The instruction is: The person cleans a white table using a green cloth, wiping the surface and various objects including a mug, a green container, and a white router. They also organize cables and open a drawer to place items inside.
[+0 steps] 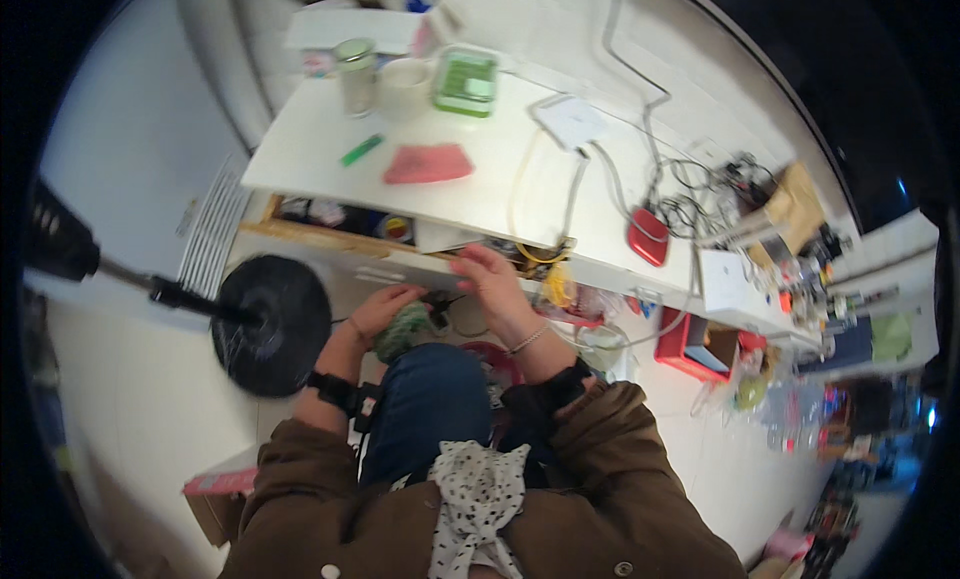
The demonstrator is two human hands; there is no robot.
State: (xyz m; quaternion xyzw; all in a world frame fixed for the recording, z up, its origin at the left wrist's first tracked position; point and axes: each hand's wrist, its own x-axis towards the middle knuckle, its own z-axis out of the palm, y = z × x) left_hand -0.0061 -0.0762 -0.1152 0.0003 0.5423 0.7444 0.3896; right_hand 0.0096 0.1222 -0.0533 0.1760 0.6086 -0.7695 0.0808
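Observation:
My left hand (pixel 386 310) is at the desk's front edge, over a green-and-white patterned item (pixel 403 333); whether it grips the item is unclear. My right hand (pixel 487 283) is raised beside the partly open drawer (pixel 330 238), its fingers bent and apart, with nothing seen in it. Inside the drawer lie a small round container (pixel 395 227), a white flat item (pixel 442 236) and dark things. Above, on the white desk (pixel 300 155), rest a pink cloth or sheet (pixel 428 163), a green stick-like object (pixel 362 151), a green-lidded jar (pixel 355 76), a white mug (pixel 405 84) and a green box (pixel 466 82).
Cables (pixel 682 204) tangle at the desk's right beside a red device (pixel 649 238). Yellow cable hangs over the drawer edge. A black round disc on a pole (pixel 271 325) stands left. Below on the right is a red bin (pixel 694 346); a cardboard box (pixel 217 500) sits lower left.

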